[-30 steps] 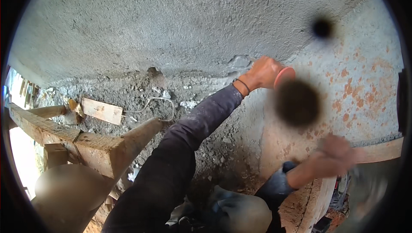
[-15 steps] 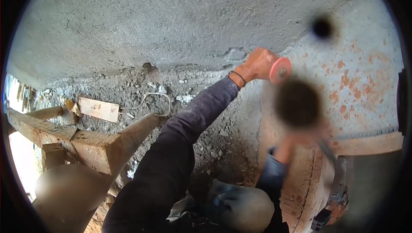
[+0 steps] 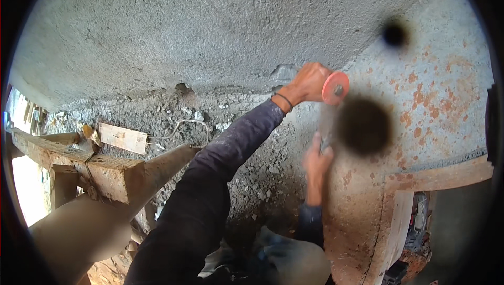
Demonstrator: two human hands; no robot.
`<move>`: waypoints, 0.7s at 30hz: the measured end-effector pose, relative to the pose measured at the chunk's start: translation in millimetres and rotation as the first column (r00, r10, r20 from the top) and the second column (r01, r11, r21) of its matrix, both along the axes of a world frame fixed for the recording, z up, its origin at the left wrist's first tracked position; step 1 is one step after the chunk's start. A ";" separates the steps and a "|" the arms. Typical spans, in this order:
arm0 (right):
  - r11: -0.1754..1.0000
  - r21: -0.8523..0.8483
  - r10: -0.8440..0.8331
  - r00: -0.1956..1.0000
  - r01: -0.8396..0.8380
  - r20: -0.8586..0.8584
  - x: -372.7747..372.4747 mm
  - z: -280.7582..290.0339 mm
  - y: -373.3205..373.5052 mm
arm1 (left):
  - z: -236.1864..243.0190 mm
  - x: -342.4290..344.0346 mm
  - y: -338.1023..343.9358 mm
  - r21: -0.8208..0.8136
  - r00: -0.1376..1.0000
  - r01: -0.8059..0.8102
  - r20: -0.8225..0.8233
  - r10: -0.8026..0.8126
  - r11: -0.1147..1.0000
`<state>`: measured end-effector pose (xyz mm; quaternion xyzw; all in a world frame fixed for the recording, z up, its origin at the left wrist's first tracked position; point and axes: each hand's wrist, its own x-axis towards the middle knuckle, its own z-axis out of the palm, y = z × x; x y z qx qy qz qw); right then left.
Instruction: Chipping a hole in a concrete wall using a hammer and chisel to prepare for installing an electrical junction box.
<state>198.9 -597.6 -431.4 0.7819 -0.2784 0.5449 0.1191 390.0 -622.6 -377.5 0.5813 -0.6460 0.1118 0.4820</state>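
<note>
My left hand [image 3: 311,81] is wrapped around a chisel with a round red hand guard [image 3: 332,81]. The metal striking end [image 3: 338,90] shows at the guard's centre; the tip is hidden behind my hand. My fist is beside a chipped recess [image 3: 284,71] low on the grey plastered wall [image 3: 210,33]. Below and right of it, my right hand [image 3: 318,161] is closed on the handle of what looks like a hammer [image 3: 327,119]. The hammer's upper part is smeared by motion, and a dark spot in the picture covers the area beside it.
Broken rubble [image 3: 262,174] lies along the wall's foot. Wooden beams [image 3: 100,169] and a round pole [image 3: 163,167] stand at left, near a flat wooden piece [image 3: 123,138] and a bent wire [image 3: 184,122]. A wooden board [image 3: 441,176] edges the stained right-hand surface [image 3: 436,101].
My right hand has swung left, from below the dark spot to beneath the chisel. My left hand and chisel have shifted slightly left in view.
</note>
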 end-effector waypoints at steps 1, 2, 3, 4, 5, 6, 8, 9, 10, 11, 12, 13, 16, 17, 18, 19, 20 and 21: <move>0.810 0.583 0.006 0.995 -0.063 0.098 -8.6 9.2 9.9 | -9.3 -0.3 4.2 0.017 0.998 -0.031 0.048 0.030 0.999; 0.285 0.949 -0.058 0.986 -0.136 0.159 -26.6 10.3 32.6 | -36.2 -8.2 23.4 0.053 0.999 -0.029 0.038 0.027 0.998; 0.293 0.945 -0.062 0.984 -0.145 0.170 -38.9 11.9 28.9 | -52.9 -6.6 30.9 -0.004 0.956 0.083 0.283 -0.079 0.997; 0.318 0.907 -0.003 0.957 -0.275 0.291 -54.8 13.6 19.6 | -67.1 -4.0 34.8 -0.030 0.842 0.204 0.515 -0.160 0.978; 0.342 0.853 0.056 0.915 -0.393 0.399 -66.8 15.1 8.0 | -67.9 -8.1 35.0 -0.039 0.837 0.215 0.522 -0.164 0.976; 0.348 0.848 0.051 0.912 -0.399 0.408 -65.5 20.7 4.9 | -70.3 -8.8 37.1 0.001 0.812 0.247 0.545 -0.208 0.969; 0.245 0.655 0.039 0.682 -0.715 0.730 -61.5 35.8 20.2 | -67.0 -20.5 41.5 0.067 0.788 0.291 0.550 -0.278 0.954; 0.339 0.629 0.096 0.691 -0.699 0.716 -56.6 38.0 24.2 | -47.1 -35.1 36.8 0.004 0.863 0.270 0.442 -0.244 0.963; 0.339 0.626 0.095 0.688 -0.702 0.720 -54.3 38.1 26.8 | -35.2 -42.7 29.1 -0.058 0.924 0.224 0.331 -0.193 0.973; 0.320 0.601 0.163 0.667 -0.733 0.727 -52.3 38.1 29.6 | -31.1 -43.9 22.6 -0.107 0.906 0.235 0.385 -0.178 0.966; 0.301 0.578 0.227 0.646 -0.758 0.729 -54.2 37.3 30.9 | -26.6 -45.1 20.9 -0.108 0.905 0.238 0.385 -0.180 0.965; 0.302 0.578 0.226 0.646 -0.758 0.729 -56.3 37.7 34.0 | -22.1 -45.5 19.7 -0.107 0.892 0.260 0.406 -0.197 0.960; 0.150 0.658 0.146 0.675 -0.738 0.723 -71.1 30.9 47.7 | -18.7 -34.9 21.9 -0.074 0.867 0.275 0.450 -0.214 0.959; 0.094 0.648 0.093 0.655 -0.756 0.750 -80.1 19.6 49.4 | -13.7 -32.8 21.0 -0.060 0.834 0.283 0.509 -0.214 0.957; 0.037 0.639 0.040 0.640 -0.768 0.767 -81.6 9.4 53.7 | -11.5 -29.1 21.3 -0.049 0.801 0.289 0.559 -0.214 0.956; 0.003 0.585 0.033 0.584 -0.811 0.811 -77.6 0.2 57.1 | -14.8 -24.9 22.5 -0.048 0.791 0.282 0.577 -0.203 0.958; -0.001 0.569 0.013 0.569 -0.822 0.822 -73.7 -6.2 60.9 | -18.4 -21.7 24.0 -0.026 0.778 0.291 0.589 -0.221 0.957; -0.032 0.574 -0.014 0.574 -0.819 0.819 -73.2 -9.8 62.4 | -19.9 -22.8 24.5 0.001 0.781 0.279 0.581 -0.228 0.960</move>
